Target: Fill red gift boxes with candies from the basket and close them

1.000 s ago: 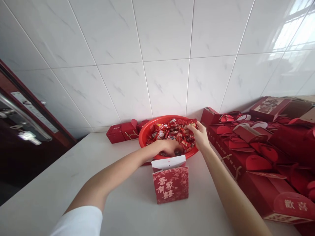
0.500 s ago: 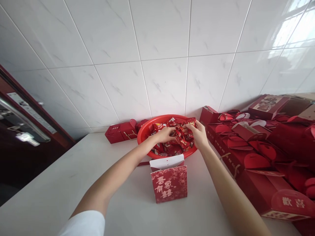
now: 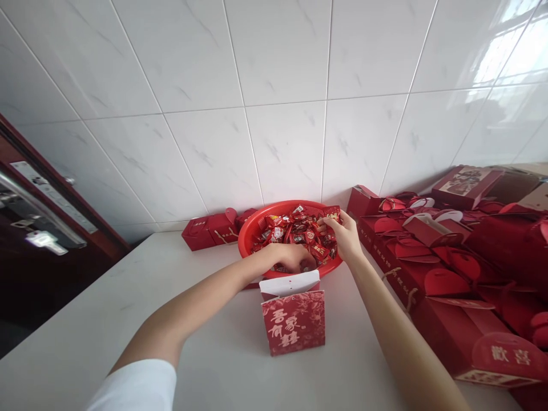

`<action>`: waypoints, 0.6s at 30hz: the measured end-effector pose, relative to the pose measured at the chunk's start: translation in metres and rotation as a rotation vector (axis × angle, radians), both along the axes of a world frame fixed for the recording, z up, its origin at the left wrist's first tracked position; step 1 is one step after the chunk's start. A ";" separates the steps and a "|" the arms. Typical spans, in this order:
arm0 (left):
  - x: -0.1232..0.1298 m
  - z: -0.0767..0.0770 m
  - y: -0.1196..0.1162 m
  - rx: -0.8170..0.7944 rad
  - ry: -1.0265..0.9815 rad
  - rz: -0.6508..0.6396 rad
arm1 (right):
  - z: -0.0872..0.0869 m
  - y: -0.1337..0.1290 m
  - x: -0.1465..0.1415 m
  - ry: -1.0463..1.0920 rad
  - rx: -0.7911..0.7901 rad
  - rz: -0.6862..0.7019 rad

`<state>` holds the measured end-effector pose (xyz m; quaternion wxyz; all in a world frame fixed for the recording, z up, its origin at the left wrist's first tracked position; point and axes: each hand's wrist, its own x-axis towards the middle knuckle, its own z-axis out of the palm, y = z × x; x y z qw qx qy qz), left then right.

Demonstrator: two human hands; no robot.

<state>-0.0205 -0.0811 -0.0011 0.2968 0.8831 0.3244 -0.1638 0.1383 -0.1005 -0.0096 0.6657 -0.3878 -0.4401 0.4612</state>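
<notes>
A red plastic basket [image 3: 247, 228] full of red-wrapped candies [image 3: 299, 233] stands against the wall. My left hand [image 3: 295, 257] reaches down into its near side, fingers curled among the candies; the fingertips are hidden, so I cannot make out what is in them. Over the right rim, my right hand [image 3: 346, 234] pinches a red candy packet [image 3: 331, 213] between thumb and fingers. In front of the basket stands an upright red gift box [image 3: 294, 322] with white lettering, its top flap open and showing a white inside.
Many red gift boxes [image 3: 462, 342] are piled along the right side. Two more closed red boxes [image 3: 209, 229] sit left of the basket on the white table [image 3: 171, 274]. White tiles rise behind, and a door with keys [image 3: 47, 241] is at the left.
My left hand has moved down and nearer within the basket, from the middle of the candies to the near side. My right hand stays almost still with the packet.
</notes>
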 end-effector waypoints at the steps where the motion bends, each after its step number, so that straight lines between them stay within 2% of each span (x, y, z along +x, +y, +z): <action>1: 0.001 0.002 -0.001 0.005 0.019 0.011 | 0.000 0.000 0.000 0.002 0.001 0.001; 5: 0.004 0.007 -0.002 0.000 0.054 0.039 | 0.000 0.000 0.001 0.000 -0.004 0.016; 18: -0.003 0.002 0.006 -0.104 0.081 0.053 | 0.000 0.001 0.001 -0.003 -0.003 0.026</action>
